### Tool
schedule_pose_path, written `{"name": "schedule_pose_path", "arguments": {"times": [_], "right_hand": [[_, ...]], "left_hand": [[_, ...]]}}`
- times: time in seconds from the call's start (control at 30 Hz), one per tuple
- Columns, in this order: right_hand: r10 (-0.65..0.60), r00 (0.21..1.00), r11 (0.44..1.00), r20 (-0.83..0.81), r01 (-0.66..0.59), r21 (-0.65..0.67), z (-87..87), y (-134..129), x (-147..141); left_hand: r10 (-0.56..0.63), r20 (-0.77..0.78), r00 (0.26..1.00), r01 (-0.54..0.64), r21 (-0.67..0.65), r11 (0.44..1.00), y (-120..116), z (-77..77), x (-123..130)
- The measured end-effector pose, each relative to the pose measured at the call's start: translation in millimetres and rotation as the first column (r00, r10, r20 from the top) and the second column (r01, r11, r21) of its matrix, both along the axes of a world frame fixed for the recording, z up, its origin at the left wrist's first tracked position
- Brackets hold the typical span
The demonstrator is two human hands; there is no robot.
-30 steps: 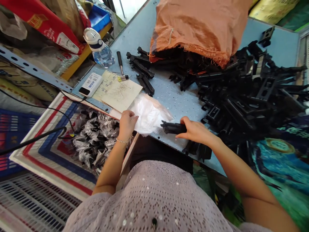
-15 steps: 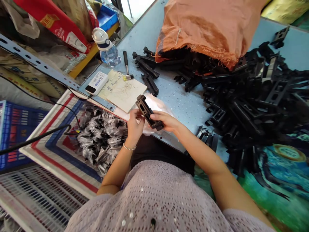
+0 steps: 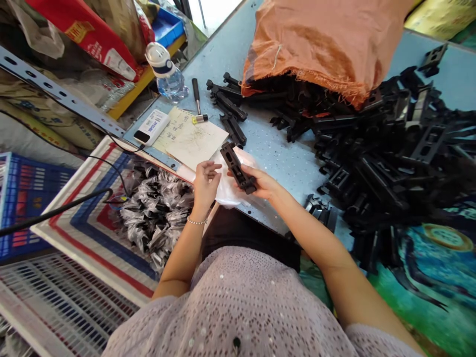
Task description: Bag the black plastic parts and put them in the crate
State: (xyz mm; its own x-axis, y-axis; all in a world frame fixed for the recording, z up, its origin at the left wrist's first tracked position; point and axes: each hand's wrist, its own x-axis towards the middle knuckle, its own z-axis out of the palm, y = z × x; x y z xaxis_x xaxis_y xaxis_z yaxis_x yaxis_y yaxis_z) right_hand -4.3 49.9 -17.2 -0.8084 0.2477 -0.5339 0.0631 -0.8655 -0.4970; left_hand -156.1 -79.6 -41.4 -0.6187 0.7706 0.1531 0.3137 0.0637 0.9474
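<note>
My right hand [image 3: 260,182] is closed around a black slotted bracket-like part [image 3: 237,167], held tilted over the table edge. Its exact kind I cannot tell. To the left of it, my left hand [image 3: 207,179] is apart from the part, with fingers loosely bent and nothing visible in them. Clear plastic bags [image 3: 228,191] lie on the edge beneath both hands. A large heap of similar black parts [image 3: 379,163] covers the right of the table, spilling from an orange woven sack [image 3: 323,44].
Left of my hands, a crate [image 3: 74,213] holds several bagged black parts [image 3: 159,213]. Beyond my hands lie paper sheets [image 3: 197,144], a small hammer [image 3: 197,99], a white device [image 3: 152,127] and a water bottle [image 3: 169,79]. A black cable [image 3: 67,208] crosses the left side.
My left hand has come off the black part and moved slightly left. My right hand has shifted the part a little to the right, uncovering more of the plastic bags.
</note>
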Motion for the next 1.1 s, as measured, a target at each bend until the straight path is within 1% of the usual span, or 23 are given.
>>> {"name": "schedule_pose_path", "arguments": {"times": [0.03, 0.07, 0.13, 0.17, 0.2, 0.23, 0.27, 0.3, 0.37, 0.4, 0.43, 0.47, 0.5, 0.57, 0.6, 0.63, 0.7, 0.77, 0.8, 0.87, 0.93, 1.0, 1.1], "right_hand": [[-0.002, 1.000, 1.000, 0.007, 0.002, -0.002, 2.0, 1, 0], [-0.008, 1.000, 1.000, 0.012, 0.008, -0.003, 3.9, 3, 0], [-0.022, 1.000, 1.000, 0.018, 0.022, -0.009, 6.8, 6, 0], [-0.020, 1.000, 1.000, 0.018, 0.020, -0.016, 7.5, 8, 0], [-0.012, 1.000, 1.000, 0.014, 0.012, -0.023, 7.7, 10, 1], [-0.002, 1.000, 1.000, 0.006, 0.002, -0.022, 7.6, 11, 2], [0.004, 1.000, 1.000, -0.005, -0.005, -0.011, 7.1, 13, 3], [0.004, 1.000, 1.000, -0.015, -0.004, 0.010, 6.6, 14, 5], [-0.024, 0.999, 0.998, -0.025, 0.026, 0.063, 6.2, 17, 10], [-0.050, 0.999, 0.995, -0.021, 0.052, 0.085, 6.5, 19, 14], [-0.076, 0.997, 0.992, -0.010, 0.076, 0.102, 7.2, 21, 19], [-0.101, 0.995, 0.988, 0.004, 0.099, 0.115, 8.1, 23, 23], [-0.124, 0.992, 0.984, 0.017, 0.120, 0.129, 9.1, 25, 27], [-0.153, 0.988, 0.978, 0.035, 0.146, 0.152, 10.3, 27, 35], [-0.152, 0.988, 0.977, 0.040, 0.144, 0.159, 10.5, 27, 37], [-0.143, 0.989, 0.977, 0.042, 0.134, 0.165, 10.4, 27, 39], [-0.108, 0.993, 0.979, 0.038, 0.100, 0.178, 10.0, 25, 41], [-0.067, 0.997, 0.982, 0.027, 0.061, 0.180, 10.0, 23, 41], [-0.048, 0.999, 0.984, 0.020, 0.044, 0.172, 10.3, 22, 40], [-0.003, 1.000, 0.989, -0.012, 0.005, 0.145, 10.6, 20, 34], [0.059, 0.996, 0.992, -0.061, -0.052, 0.116, 9.5, 18, 22], [0.108, 0.991, 0.991, -0.078, -0.100, 0.093, 6.6, 16, 9], [0.078, 0.997, 0.996, -0.001, -0.078, 0.054, 1.1, 15, -4]], "left_hand": [[-0.015, 0.008, 1.000, 0.015, 0.041, 0.999, 1, 0.5, 0], [0.000, -0.028, 1.000, 0.001, 0.037, 0.999, 1, 0.8, -1], [0.102, -0.237, 0.966, -0.127, -0.091, 0.988, -3, 0.3, 1], [0.129, -0.381, 0.916, -0.210, -0.179, 0.961, -6, -0.8, 4], [0.107, -0.511, 0.853, -0.274, -0.264, 0.925, -8, -2.4, 9], [0.039, -0.604, 0.796, -0.300, -0.338, 0.892, -10, -4.3, 16], [-0.052, -0.653, 0.755, -0.283, -0.397, 0.873, -11, -6.5, 25], [-0.153, -0.667, 0.729, -0.218, -0.438, 0.872, -12, -8.6, 33], [-0.357, -0.634, 0.686, 0.040, -0.457, 0.888, -12, -11.7, 49], [-0.425, -0.606, 0.673, 0.172, -0.431, 0.886, -13, -12.6, 54], [-0.445, -0.579, 0.683, 0.251, -0.387, 0.887, -13, -13.1, 56], [-0.414, -0.557, 0.720, 0.256, -0.342, 0.904, -13, -13.4, 57], [-0.341, -0.543, 0.767, 0.190, -0.314, 0.930, -13, -13.8, 55], [-0.164, -0.543, 0.824, -0.021, -0.318, 0.948, -8, -15.5, 48], [-0.123, -0.542, 0.831, -0.079, -0.334, 0.939, -4, -17.0, 44], [-0.120, -0.522, 0.845, -0.081, -0.346, 0.935, 0, -18.8, 39], [-0.117, -0.387, 0.915, -0.012, -0.315, 0.949, 9, -22.3, 27], [-0.024, -0.141, 0.990, -0.006, -0.208, 0.978, 16, -23.9, 14], [0.025, 0.009, 1.000, -0.024, -0.154, 0.988, 18, -23.6, 8], [0.053, 0.286, 0.957, -0.030, -0.085, 0.996, 20, -21.2, 0], [0.002, 0.465, 0.885, 0.025, -0.052, 0.998, 21, -18.0, -4], [-0.016, 0.546, 0.838, 0.039, -0.031, 0.999, 20, -15.7, -6], [0.044, 0.605, 0.795, -0.069, 0.018, 0.997, 17, -13.8, -12]]}}
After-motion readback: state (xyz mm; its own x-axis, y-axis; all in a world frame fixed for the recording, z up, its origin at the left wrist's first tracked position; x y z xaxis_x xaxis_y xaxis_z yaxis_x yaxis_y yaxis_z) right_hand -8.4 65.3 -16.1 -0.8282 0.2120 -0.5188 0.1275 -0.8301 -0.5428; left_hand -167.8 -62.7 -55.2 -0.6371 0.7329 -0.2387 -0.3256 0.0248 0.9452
